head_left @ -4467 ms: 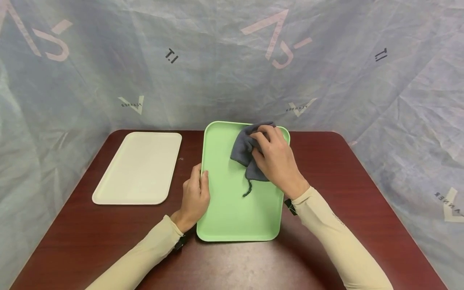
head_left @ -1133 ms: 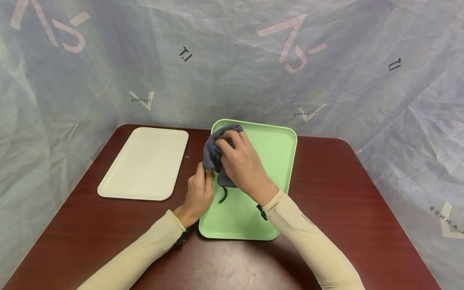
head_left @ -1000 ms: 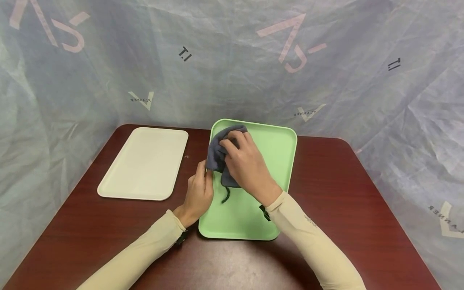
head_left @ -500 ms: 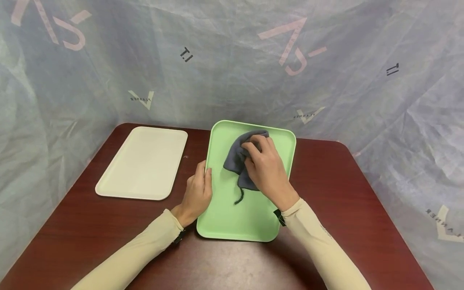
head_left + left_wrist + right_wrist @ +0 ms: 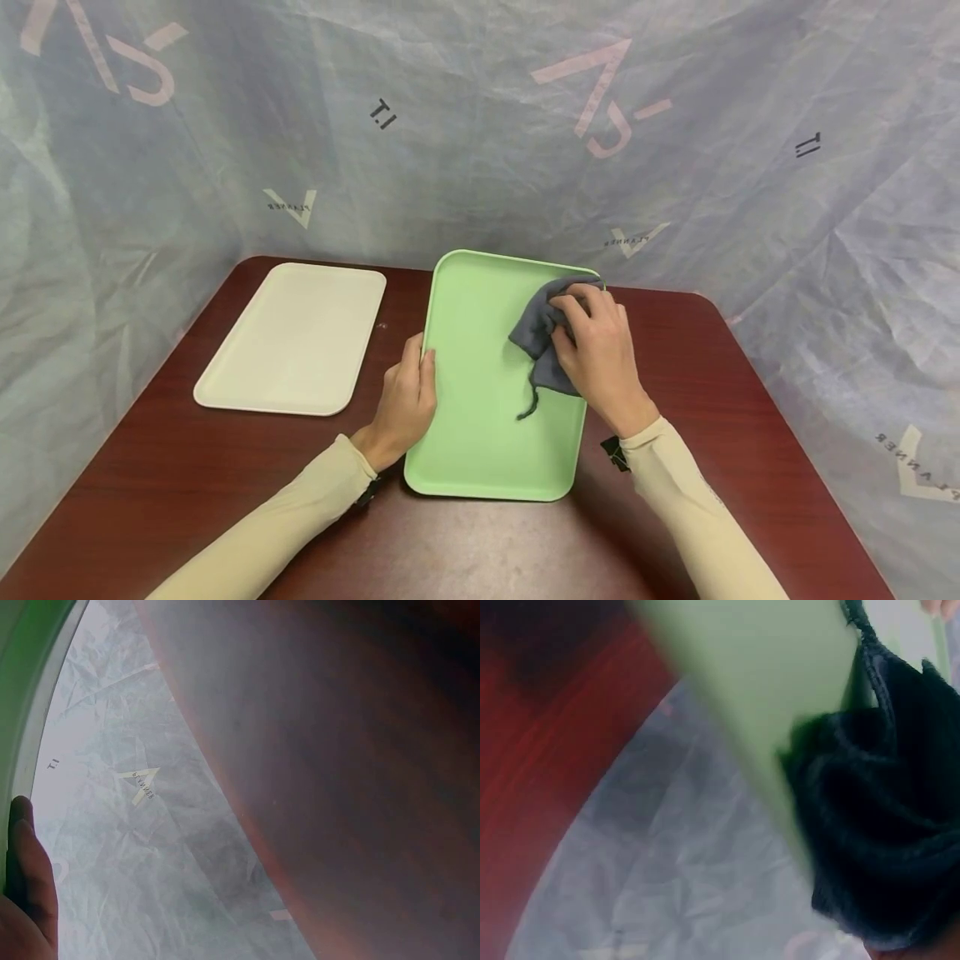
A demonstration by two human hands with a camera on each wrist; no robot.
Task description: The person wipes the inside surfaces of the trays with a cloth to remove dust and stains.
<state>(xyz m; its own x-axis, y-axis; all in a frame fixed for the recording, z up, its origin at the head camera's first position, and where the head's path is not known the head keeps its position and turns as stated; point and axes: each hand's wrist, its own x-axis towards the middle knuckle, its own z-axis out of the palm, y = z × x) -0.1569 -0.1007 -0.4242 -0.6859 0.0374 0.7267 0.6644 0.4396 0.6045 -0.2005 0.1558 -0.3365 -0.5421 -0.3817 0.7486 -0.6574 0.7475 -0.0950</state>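
A light green tray (image 5: 480,417) stands tilted up in the head view, its upper end off the table. My left hand (image 5: 403,404) grips its left rim, thumb on the face and fingers at the back; the left wrist view shows part of this hand (image 5: 34,881) beside the green rim (image 5: 30,712). With curled fingers my right hand (image 5: 600,354) holds a bunched dark grey cloth (image 5: 536,325) against the tray's upper right part, covering some of the right rim. A dark cord dangles from the cloth. Up close, the right wrist view shows the cloth (image 5: 885,825) bunched over the tray's edge.
On the left of the dark red table (image 5: 480,550) lies a cream-white tray (image 5: 292,342), flat and apart from the green one. Grey printed sheeting (image 5: 450,167) hangs behind the table and along both sides.
My right hand has slid the cloth from the tray's left rim across to its right rim. The left hand keeps its grip, and the green tray has barely shifted.
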